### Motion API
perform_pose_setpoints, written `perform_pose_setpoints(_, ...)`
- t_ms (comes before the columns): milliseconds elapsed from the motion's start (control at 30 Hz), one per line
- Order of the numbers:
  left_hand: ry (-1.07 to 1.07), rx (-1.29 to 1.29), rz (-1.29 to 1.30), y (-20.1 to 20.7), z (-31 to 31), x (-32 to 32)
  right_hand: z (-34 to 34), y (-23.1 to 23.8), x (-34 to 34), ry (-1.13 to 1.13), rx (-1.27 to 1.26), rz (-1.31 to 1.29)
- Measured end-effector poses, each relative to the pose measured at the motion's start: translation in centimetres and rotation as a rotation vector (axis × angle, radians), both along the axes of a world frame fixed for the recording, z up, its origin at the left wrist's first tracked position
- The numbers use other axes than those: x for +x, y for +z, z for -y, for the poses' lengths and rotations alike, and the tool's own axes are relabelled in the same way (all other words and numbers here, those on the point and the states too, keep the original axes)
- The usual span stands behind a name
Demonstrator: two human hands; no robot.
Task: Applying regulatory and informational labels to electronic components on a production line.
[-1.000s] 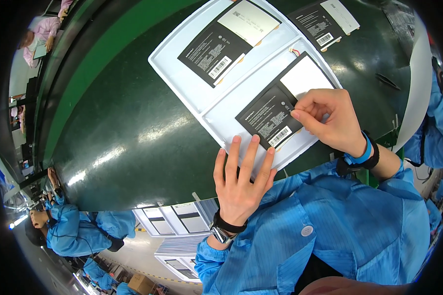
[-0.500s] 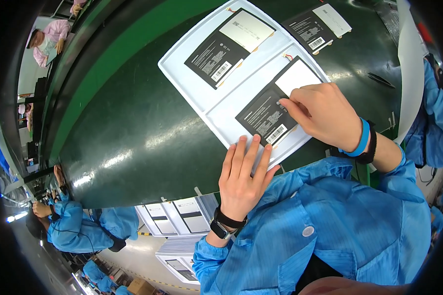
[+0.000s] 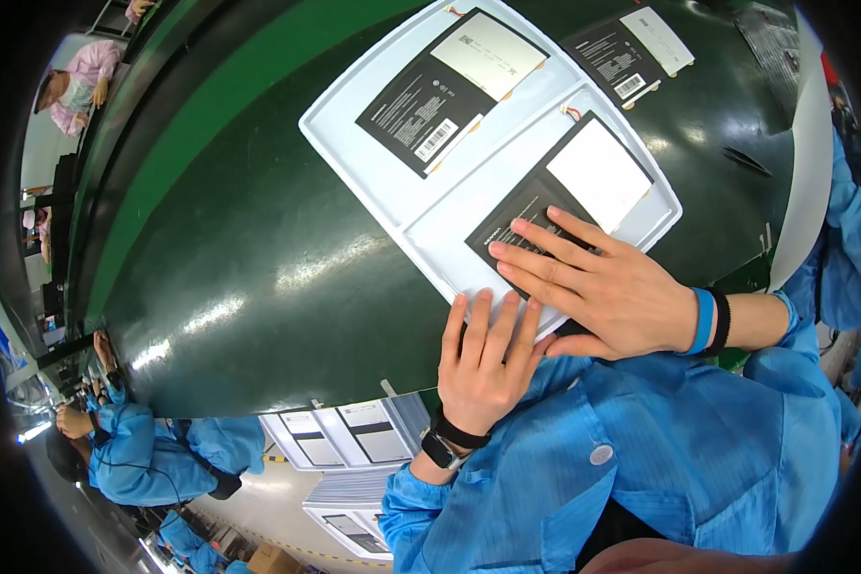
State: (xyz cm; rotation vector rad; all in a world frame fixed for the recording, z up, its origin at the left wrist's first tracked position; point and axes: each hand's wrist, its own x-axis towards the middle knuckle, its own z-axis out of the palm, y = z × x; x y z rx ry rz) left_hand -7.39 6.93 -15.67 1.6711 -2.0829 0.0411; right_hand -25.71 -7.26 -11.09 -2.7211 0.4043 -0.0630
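Note:
A white plastic tray [image 3: 356, 182] with two compartments lies at an angle on the table. In its nearer compartment is a flat battery pack [image 3: 598, 177], black at one end and white at the other, with a small wire connector. My right hand [image 3: 612, 297] lies spread over the black part of that pack, hiding its barcode area. My left hand [image 3: 485, 368] rests with fingers stretched out on the tray's near edge, beside the pack's corner. A similar battery pack [image 3: 407, 120] fills the farther compartment.
Another battery pack [image 3: 631, 53] lies on the green table [image 3: 230, 239] beyond the tray. Black tweezers [image 3: 746, 161] are at the right. Below the table edge stand stacked trays [image 3: 349, 483] with packs. A co-worker in a blue sleeve [image 3: 148, 459] sits at the left.
My right hand has gone from a pinch over the pack's middle to lying flat, fingers spread, on its black part. My left hand has stayed by the tray's near edge.

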Motion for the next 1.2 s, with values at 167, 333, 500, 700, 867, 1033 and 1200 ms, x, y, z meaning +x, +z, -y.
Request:
perform_pose_setpoints(167,-0.023,0.010,-0.012,0.0,0.2,0.2,0.2,0.4,1.6,-0.029,0.004,-0.001)
perform_pose_setpoints(333,0.001,0.016,-0.045,0.3,0.2,0.0,0.0,0.0,1.8,-0.017,0.020,0.035)
perform_pose_setpoints(500,-0.023,0.030,0.018,0.4,0.1,0.0,0.4,0.2,1.0,-0.095,0.027,0.046)
perform_pose_setpoints(700,-0.015,0.012,0.024,0.8,0.3,-0.2,2.5,1.2,-2.8,-0.276,-0.147,-0.030)
perform_pose_setpoints(867,-0.009,-0.020,0.015,0.3,0.4,-0.3,0.7,0.6,-2.5,-0.093,-0.071,0.014)
perform_pose_setpoints(1033,-0.001,-0.027,0.015,0.7,0.1,-0.3,1.8,0.8,-5.7,-0.174,-0.216,-0.060)
perform_pose_setpoints(1200,-0.006,0.081,-0.151,2.2,0.3,0.0,3.3,1.4,-6.7,-0.234,-0.112,0.162)
